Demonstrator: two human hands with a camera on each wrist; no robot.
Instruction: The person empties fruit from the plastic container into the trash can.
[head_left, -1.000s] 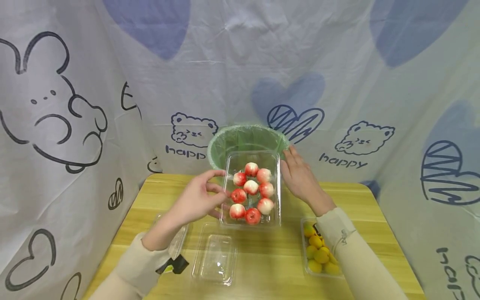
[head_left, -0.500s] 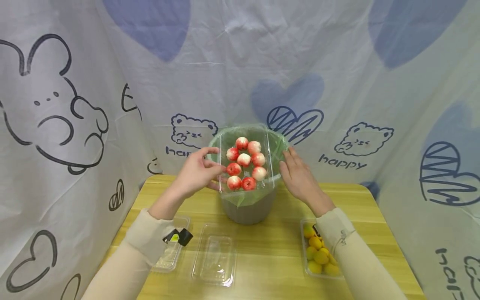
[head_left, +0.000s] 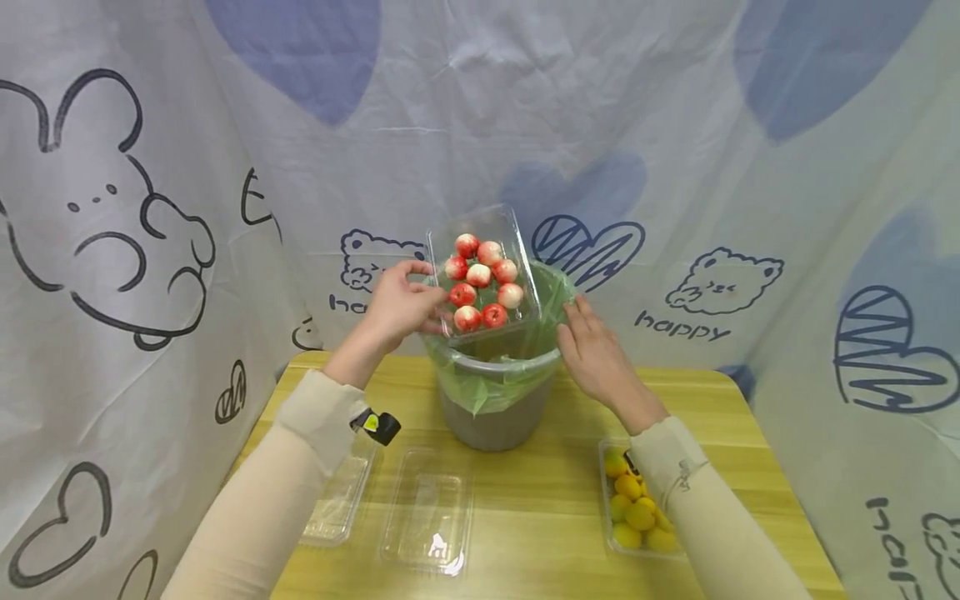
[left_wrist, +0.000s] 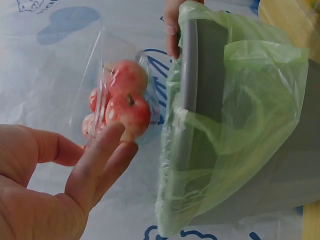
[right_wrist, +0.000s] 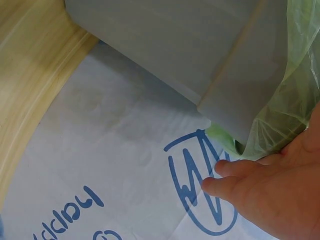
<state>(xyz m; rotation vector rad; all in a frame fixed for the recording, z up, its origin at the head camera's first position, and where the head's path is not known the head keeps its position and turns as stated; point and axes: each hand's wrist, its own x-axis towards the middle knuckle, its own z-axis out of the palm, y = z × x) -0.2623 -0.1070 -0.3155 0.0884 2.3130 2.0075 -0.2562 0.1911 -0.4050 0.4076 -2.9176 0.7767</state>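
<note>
My left hand (head_left: 405, 307) grips the left edge of a clear plastic box (head_left: 487, 221), which hangs tilted above the grey bin (head_left: 495, 427). Several red-and-white apples (head_left: 478, 276) lie inside the box, and in the left wrist view two apples (left_wrist: 128, 115) show close to the fingertips. A thin green bag (head_left: 480, 396) lines the bin and folds over its rim. My right hand (head_left: 600, 358) rests against the bin's right side with straight fingers; in the right wrist view the bag (right_wrist: 285, 120) touches that hand.
Two clear plastic trays, one at the left (head_left: 333, 508) and one nearer the middle (head_left: 427, 521), lie on the wooden table (head_left: 540, 533). At the right stands a clear box (head_left: 609, 500) of yellow fruit (head_left: 640, 515). A printed cloth (head_left: 465, 100) hangs behind and at both sides.
My left hand has carried the box of apples away from me and slightly left, upward in the head view, uncovering the bin's front. My right hand has stayed at the bin's side.
</note>
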